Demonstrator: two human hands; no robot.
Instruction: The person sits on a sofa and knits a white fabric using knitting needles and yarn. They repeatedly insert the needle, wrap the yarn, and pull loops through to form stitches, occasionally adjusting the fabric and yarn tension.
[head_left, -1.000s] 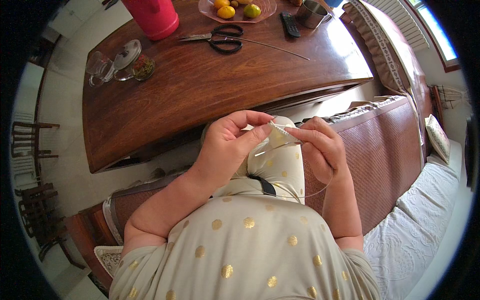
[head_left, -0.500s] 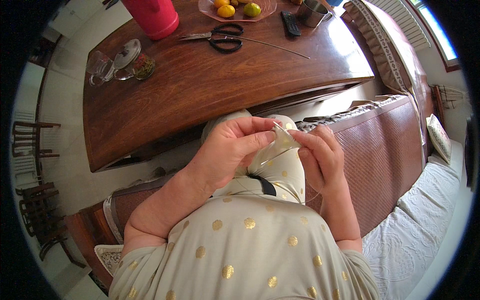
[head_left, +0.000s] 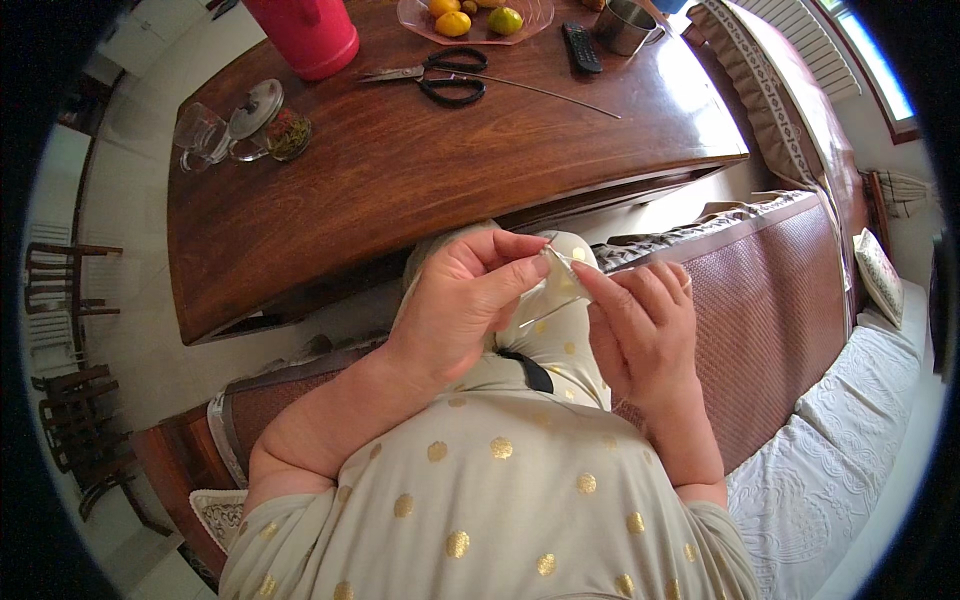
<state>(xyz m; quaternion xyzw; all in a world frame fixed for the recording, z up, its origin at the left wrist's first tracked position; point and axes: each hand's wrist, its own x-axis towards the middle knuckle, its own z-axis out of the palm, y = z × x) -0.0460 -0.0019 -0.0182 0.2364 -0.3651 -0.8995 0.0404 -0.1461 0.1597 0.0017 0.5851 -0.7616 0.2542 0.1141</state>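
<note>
Two bare hands meet above a seated person's lap, just off a table's near edge. The left hand (head_left: 465,290) comes in from the lower left, back of the hand up, thumb and index finger pinched together on a small piece of white knitting (head_left: 563,267). The knitting hangs between the hands; a slim knitting needle (head_left: 545,316) slants below it. The right hand (head_left: 645,325) is bent at the wrist, index finger stretched left to the work's right end; its thumb is hidden, so how tightly it grips cannot be told.

The remote control's (head_left: 580,48) button markings are too small to read.

The table (head_left: 350,190) is dark, glossy wood. Near its left edge are a clear glass cup (head_left: 203,135) and a lidded glass mug (head_left: 288,135) with green and reddish contents. Toward the far side, left to right: a bright pink container (head_left: 310,40), black-handled scissors (head_left: 452,92) with a thin metal rod (head_left: 560,98) extending right, a pink glass dish (head_left: 490,36) of yellow and green fruit, the black remote, and a metal mug (head_left: 624,28) near the right corner.

Wooden chairs (head_left: 75,280) stand far left on pale flooring; a sofa with a brown woven mat (head_left: 760,280) lies right.
</note>
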